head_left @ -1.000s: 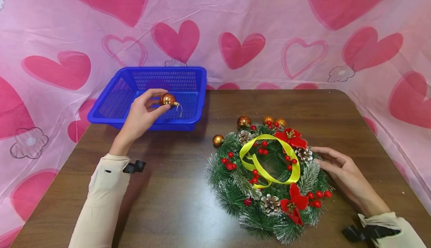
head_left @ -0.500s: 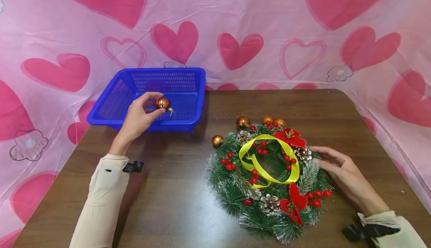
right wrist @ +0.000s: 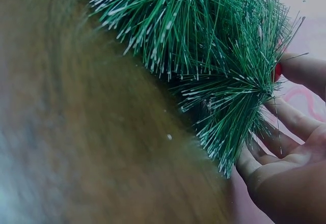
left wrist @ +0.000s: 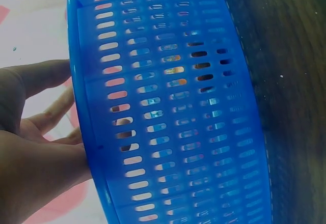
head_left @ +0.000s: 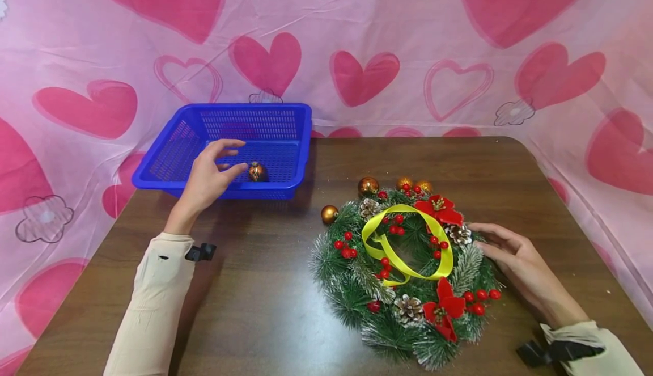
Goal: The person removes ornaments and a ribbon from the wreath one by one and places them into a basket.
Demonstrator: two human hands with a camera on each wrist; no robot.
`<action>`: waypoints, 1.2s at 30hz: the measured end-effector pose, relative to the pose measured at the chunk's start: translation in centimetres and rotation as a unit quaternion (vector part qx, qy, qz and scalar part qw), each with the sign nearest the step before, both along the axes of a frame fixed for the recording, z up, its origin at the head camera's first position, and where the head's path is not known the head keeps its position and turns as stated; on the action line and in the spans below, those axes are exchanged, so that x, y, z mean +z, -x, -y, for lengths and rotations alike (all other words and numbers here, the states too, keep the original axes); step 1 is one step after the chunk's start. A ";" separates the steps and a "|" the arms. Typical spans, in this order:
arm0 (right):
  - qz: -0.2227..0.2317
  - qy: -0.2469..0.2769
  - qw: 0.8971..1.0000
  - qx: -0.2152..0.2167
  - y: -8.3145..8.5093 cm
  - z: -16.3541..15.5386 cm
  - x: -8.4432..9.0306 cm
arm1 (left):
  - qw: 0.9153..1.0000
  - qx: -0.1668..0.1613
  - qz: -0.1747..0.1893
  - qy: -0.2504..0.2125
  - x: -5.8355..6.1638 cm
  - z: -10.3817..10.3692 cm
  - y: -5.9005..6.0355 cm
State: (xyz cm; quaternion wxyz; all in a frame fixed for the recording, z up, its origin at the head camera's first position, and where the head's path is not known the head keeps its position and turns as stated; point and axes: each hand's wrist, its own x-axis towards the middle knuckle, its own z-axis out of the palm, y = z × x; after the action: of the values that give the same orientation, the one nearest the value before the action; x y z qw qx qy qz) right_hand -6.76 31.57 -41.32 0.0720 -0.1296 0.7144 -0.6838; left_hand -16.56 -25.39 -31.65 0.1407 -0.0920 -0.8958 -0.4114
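Note:
A copper-coloured Christmas bauble point(head_left: 257, 172) lies on the floor of the blue plastic basket point(head_left: 301, 160). My left hand point(head_left: 209, 177) hovers at the basket's near side, fingers and thumb spread apart with nothing between them. In the left wrist view, the basket's slotted wall point(left wrist: 168, 132) hides part of the fingers. A green wreath point(head_left: 347, 308) with red flowers, berries and pinecones lies on the table, a yellow ribbon point(head_left: 446, 257) loose on top. My right hand point(head_left: 530, 274) touches the wreath's right edge with loosely bent fingers; the right wrist view shows them against the needles point(right wrist: 239, 96).
Beside the wreath's upper left edge sit a small gold bauble point(head_left: 329, 214) and a larger copper one point(head_left: 368, 186). Two glittery gold baubles point(head_left: 405, 183) peek out behind it. A pink cloth with hearts point(head_left: 364, 75) hangs behind the brown wooden table point(head_left: 265, 285).
My left hand has let go of the copper bauble, which has dropped into the basket. Before that, the hand lowered slightly leftward with it. The right hand and the wreath have stayed put.

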 end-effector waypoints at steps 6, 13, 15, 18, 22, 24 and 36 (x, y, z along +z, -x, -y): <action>-0.003 -0.008 1.000 -0.002 0.0 0.0 0.0 | 1.000 -0.005 -0.005 -0.007 0.3 -0.4 -0.2; -0.012 0.006 1.000 0.009 -0.1 0.0 0.0 | 1.000 -0.015 -0.018 -0.011 0.8 -1.2 -0.6; -0.013 0.006 1.000 0.010 -0.1 0.0 0.0 | 1.000 -0.018 -0.020 -0.013 0.9 -1.4 -0.7; -0.014 -0.002 1.000 0.006 -0.1 0.0 0.0 | 0.999 -0.026 -0.026 -0.016 1.0 -1.7 -0.9; -0.015 -0.010 1.000 0.002 -0.1 0.0 0.0 | 0.998 -0.041 -0.033 -0.019 1.2 -2.3 -1.3; -0.015 -0.011 1.000 0.002 -0.1 0.0 0.1 | 0.998 -0.050 -0.033 -0.021 1.3 -2.7 -1.5; -0.003 -0.010 1.000 -0.003 -0.1 0.1 0.2 | 0.993 -0.110 -0.040 -0.019 1.3 -5.3 -2.4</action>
State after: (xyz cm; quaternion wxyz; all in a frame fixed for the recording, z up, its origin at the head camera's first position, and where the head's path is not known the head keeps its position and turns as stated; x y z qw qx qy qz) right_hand -6.66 31.46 -41.15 0.0690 -0.1294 0.7216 -0.6766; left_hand -14.15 -20.10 -30.32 0.1320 -0.2035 -0.8662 -0.4369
